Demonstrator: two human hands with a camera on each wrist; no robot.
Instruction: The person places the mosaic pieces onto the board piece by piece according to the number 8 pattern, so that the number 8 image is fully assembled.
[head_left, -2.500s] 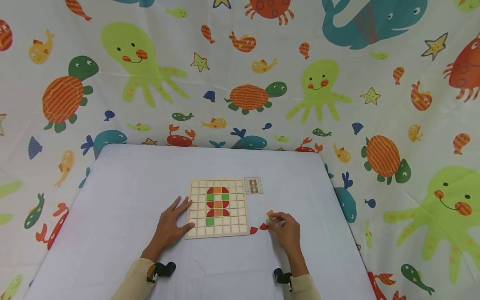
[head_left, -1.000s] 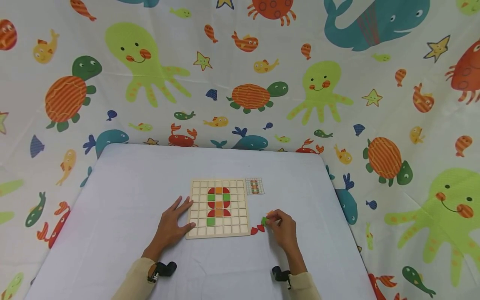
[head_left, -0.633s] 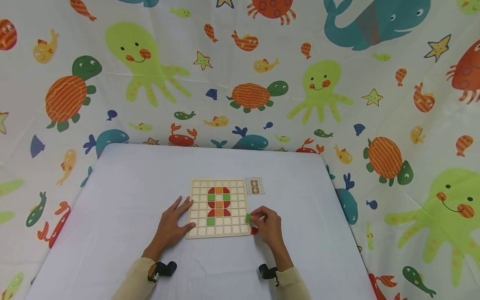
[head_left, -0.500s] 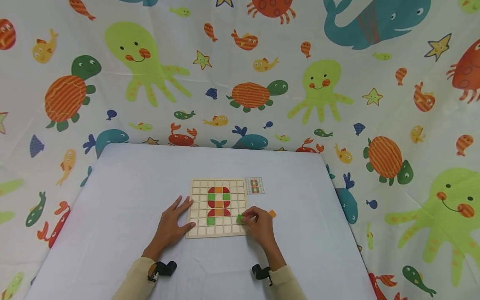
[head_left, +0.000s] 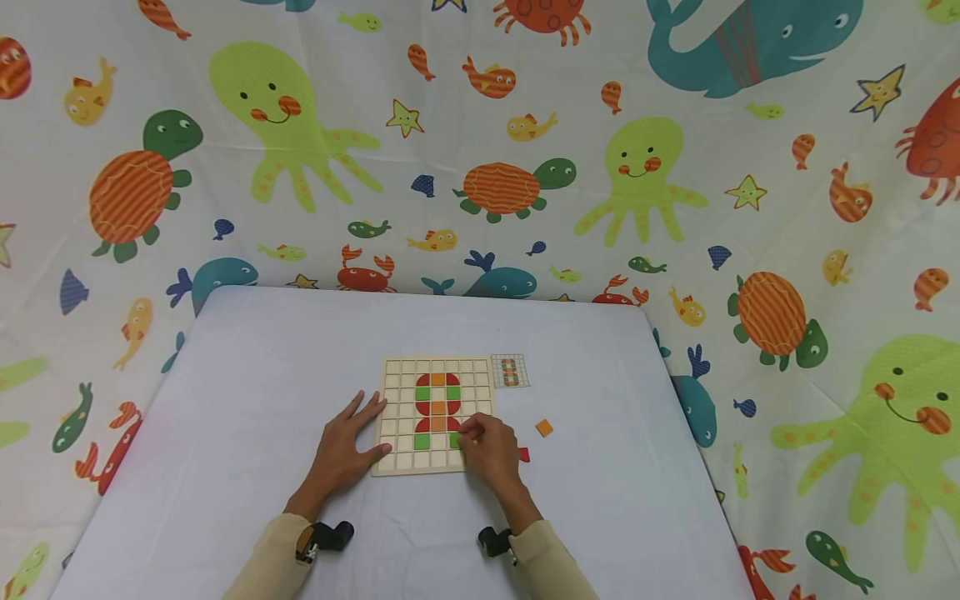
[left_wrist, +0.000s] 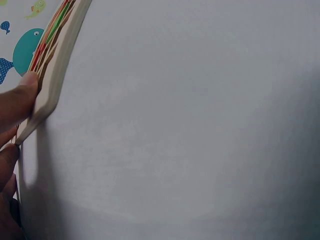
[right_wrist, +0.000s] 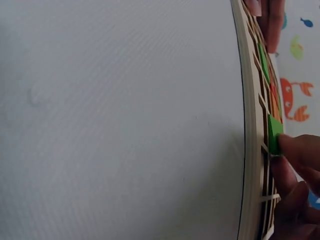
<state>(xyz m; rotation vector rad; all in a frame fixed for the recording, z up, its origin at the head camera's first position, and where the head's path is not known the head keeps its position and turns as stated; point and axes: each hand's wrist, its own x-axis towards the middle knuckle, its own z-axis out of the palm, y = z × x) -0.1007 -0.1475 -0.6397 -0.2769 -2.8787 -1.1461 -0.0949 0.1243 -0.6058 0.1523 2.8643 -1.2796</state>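
A wooden grid board (head_left: 481, 381) lies on the white-covered table. Red quarter-round, orange square and green square tiles fill some of its middle cells. My left hand (head_left: 339, 450) rests at the board's left side, fingers spread against the edge and thumb on the near corner. My right hand (head_left: 491, 452) pinches a green square tile (right_wrist: 274, 134) between thumb and fingertips, tilted at the board's surface. It sits two columns right of another green tile (head_left: 422, 442) in the same row. In the left wrist view, the left thumb (left_wrist: 22, 97) touches the board's rim.
A small printed pattern card (head_left: 511, 371) lies by the board's far right corner. To the right are a loose orange square tile (head_left: 543, 427) and a red tile (head_left: 524, 454), partly behind the right hand. A sea-animal curtain (head_left: 420, 75) hangs behind the table.
My right hand picked up the green tile from the loose pieces on the right and carried it left over the board. The orange tile came into full view. My left hand stayed put.
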